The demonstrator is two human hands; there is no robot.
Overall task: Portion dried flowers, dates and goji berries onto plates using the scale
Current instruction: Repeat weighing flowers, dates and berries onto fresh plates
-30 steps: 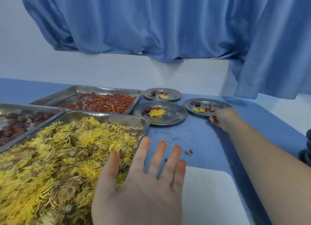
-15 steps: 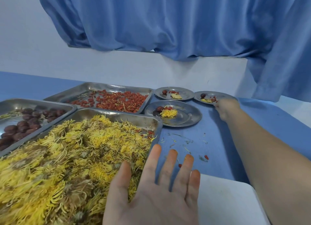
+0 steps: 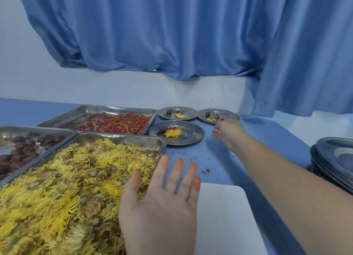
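**Blue table (image 3: 267,134), portioning mid-round**

Right hand (image 3: 228,133) hovers, fingers loose and empty, at 5 o'clock of the far-right filled plate (image 3: 229,113). Left hand (image 3: 158,203) lies palm-up, spread, holding nothing, beside the chrysanthemum tray (image 3: 122,137). Likely next: the empty plate stack (image 3: 336,159), 4 o'clock of the right hand, the nearer one.

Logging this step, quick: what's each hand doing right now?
Left hand: open, palm up, empty.
Right hand: beside the far right plate; blurred, cannot tell.
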